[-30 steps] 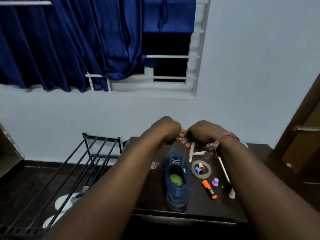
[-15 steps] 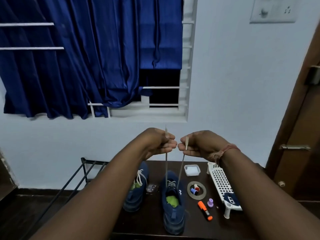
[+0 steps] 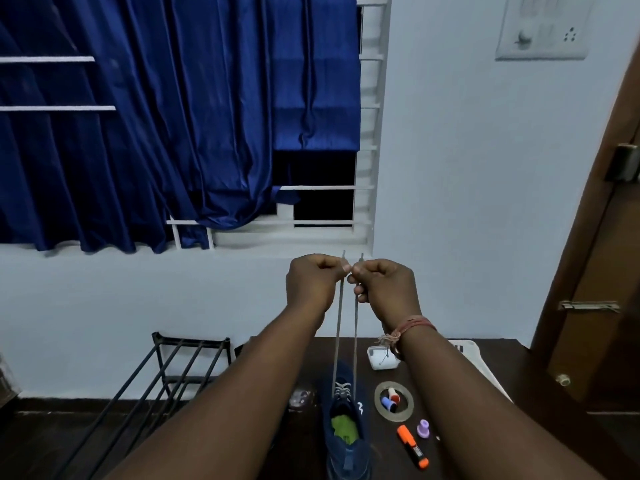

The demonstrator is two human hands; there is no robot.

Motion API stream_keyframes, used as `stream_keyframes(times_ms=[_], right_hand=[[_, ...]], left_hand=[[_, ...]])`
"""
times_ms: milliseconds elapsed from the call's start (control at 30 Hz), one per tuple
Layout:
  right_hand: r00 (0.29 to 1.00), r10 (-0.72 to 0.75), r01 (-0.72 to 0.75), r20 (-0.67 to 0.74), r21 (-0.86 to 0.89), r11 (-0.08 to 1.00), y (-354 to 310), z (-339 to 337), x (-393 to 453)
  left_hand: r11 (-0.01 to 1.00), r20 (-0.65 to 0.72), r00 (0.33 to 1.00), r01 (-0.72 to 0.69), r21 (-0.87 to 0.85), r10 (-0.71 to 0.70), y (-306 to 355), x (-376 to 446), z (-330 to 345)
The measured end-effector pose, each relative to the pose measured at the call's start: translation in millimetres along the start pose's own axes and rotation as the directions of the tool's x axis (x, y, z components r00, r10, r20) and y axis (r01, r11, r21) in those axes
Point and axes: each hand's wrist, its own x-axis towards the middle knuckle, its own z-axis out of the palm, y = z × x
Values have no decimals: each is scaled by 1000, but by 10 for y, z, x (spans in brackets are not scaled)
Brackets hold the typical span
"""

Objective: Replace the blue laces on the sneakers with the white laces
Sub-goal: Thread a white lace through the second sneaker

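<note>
Two hands [image 3: 313, 280] [image 3: 382, 284] pinch two lace ends [image 3: 338, 327].

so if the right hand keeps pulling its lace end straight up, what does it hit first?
Nothing that shows. The right hand, pinching one end of the taut white lace from the navy sneaker, has only bare pale wall behind and above it. Depth is unclear, though.

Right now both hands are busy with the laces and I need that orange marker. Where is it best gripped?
Grip the orange marker across its orange barrel, coming from above: it lies flat on the table, black tip end nearest, sides free; the purple piece sits close right.
</note>
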Motion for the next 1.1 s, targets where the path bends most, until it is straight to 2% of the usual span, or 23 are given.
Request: stream_keyframes(times_ms=[167,233,300,400,467,600,700,801,967,1101], right_hand=[[999,11,-10,-51,27,1000,50,19,70],[999,14,-15,-43,-29,999,81,13,101],[1000,9,-7,26,-84,996,130,7,104],[982,24,2,186,-139,990,269,6,71],[958,67,-26,278,-148,989,400,-16,33],[928,169,-156,331,-64,986,680,-103,-74],[913,245,-255,327,-13,967,891,-160,-165],[914,320,-327,249,-16,945,1089,-149,-177],[920,357,-330,163,-173,928,1253,-69,-244],[898,419,-395,133,-173,902,1334,-74,-312]], left_hand=[[999,-16,999,39,12,-39,-9,66,-33],[996,75,993,85,25,-87,-49,90,-60],[981,199,961,183,65,-193,-147,140,-82],[933,335,872,354,70,-356,-346,199,-126],[929,382,849,361,83,-364,-490,196,-145],[920,382,838,375,114,-389,-747,90,-158],[923,403,831,340,178,-384,-878,-54,-180],[931,415,835,298,209,-360,-1011,-204,-198],[919,338,909,106,380,-245,-1136,-404,-134],[884,296,945,-19,467,-136,-1186,-512,-103]])
